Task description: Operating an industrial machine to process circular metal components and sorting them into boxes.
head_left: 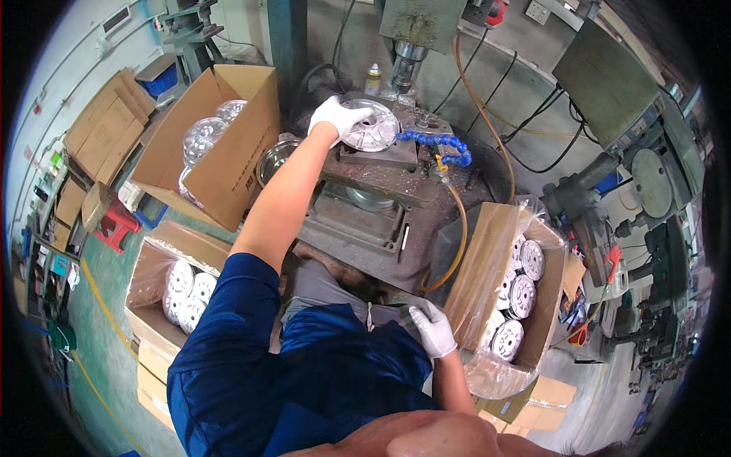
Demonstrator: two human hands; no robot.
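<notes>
My left hand [343,122], in a white glove, reaches to the machine table and grips the rim of a shiny round metal disc [371,126] with raised ribs and holes. The disc lies on a square steel block [381,157] below the machine's spindle [407,65]. A blue segmented hose [438,139] points at the disc's right edge. My right hand [432,329], gloved as well, is low by my lap beside the right-hand carton. Its fingers are loosely extended, with nothing visible in them.
Similar discs fill a lined carton [487,266] at right, a tall carton [236,167] at left and a lower carton [148,274]. A metal bowl-shaped part [276,160] sits left of the block. Behind stands a spray can [373,79]. A brown hose [457,251] loops down in front.
</notes>
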